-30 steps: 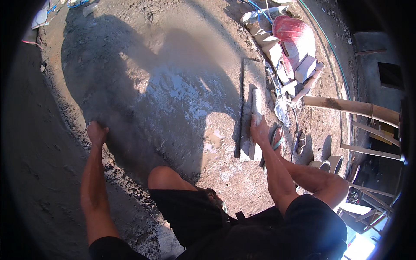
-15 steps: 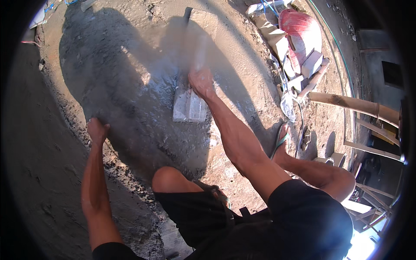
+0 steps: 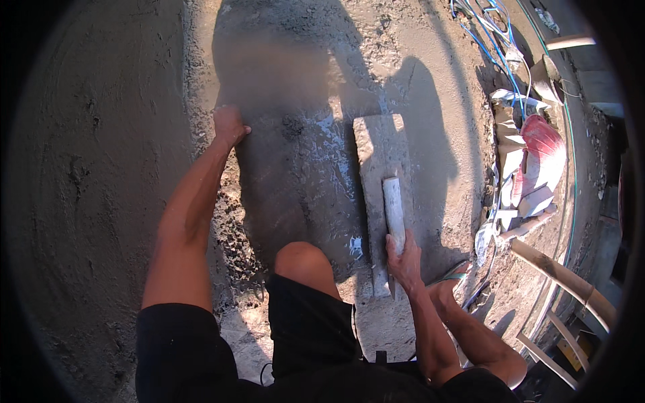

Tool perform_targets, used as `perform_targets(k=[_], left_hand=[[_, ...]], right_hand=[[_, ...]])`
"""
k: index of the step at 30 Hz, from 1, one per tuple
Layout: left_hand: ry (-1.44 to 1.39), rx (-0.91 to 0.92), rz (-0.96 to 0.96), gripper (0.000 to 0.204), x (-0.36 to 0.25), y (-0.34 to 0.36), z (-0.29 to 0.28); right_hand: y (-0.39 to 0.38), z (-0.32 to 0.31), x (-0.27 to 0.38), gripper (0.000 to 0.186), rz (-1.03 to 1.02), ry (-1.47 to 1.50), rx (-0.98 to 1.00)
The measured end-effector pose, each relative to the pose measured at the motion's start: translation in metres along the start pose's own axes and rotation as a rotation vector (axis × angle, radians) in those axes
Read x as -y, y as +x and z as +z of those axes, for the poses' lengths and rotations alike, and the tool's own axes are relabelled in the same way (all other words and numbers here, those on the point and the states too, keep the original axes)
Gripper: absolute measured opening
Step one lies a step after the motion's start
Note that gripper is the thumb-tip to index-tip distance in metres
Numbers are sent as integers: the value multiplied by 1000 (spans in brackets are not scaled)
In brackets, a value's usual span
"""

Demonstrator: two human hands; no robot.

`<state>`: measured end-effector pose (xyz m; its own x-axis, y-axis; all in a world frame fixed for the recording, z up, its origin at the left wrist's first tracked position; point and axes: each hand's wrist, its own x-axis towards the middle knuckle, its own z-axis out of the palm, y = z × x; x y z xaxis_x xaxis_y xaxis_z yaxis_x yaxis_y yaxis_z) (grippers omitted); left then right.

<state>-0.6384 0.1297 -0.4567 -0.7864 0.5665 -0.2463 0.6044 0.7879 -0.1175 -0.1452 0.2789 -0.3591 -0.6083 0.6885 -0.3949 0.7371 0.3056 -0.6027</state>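
My right hand [image 3: 405, 262] grips the pale handle of a long, cement-crusted flat float [image 3: 376, 144], lying on the wet grey mortar floor near my right foot. My left hand [image 3: 229, 124] is closed beside a rough, crumbly edge on the left; whether it holds anything is hidden. Between my hands lies shadowed, damp mortar [image 3: 302, 174] with glossy patches. A smooth grey mortar surface [image 3: 101, 201] runs down the left side. My bare knee [image 3: 302, 262] is bent in the lower middle.
At the right are a red-and-white crumpled sack or shell [image 3: 543, 151] among pale scraps, blue cables [image 3: 494, 50], a long bamboo pole [image 3: 564, 275], thinner wooden strips [image 3: 544, 356] and a dark structure beyond. My sandalled foot [image 3: 450, 282] rests by the float.
My view has turned, so the scene sits further right. The float swung forward into the middle, then came back toward my right side. My closed left hand appears higher in the picture.
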Motion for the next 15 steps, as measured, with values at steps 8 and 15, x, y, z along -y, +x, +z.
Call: perform_targets(k=[8,15], left_hand=[[63,21,166,51,11,-9,1],[167,-102,111,55,19,-15,17]], right_hand=[[-61,42,-5,46,60,-101,322],[67,91,85,48,-95,-125,69]])
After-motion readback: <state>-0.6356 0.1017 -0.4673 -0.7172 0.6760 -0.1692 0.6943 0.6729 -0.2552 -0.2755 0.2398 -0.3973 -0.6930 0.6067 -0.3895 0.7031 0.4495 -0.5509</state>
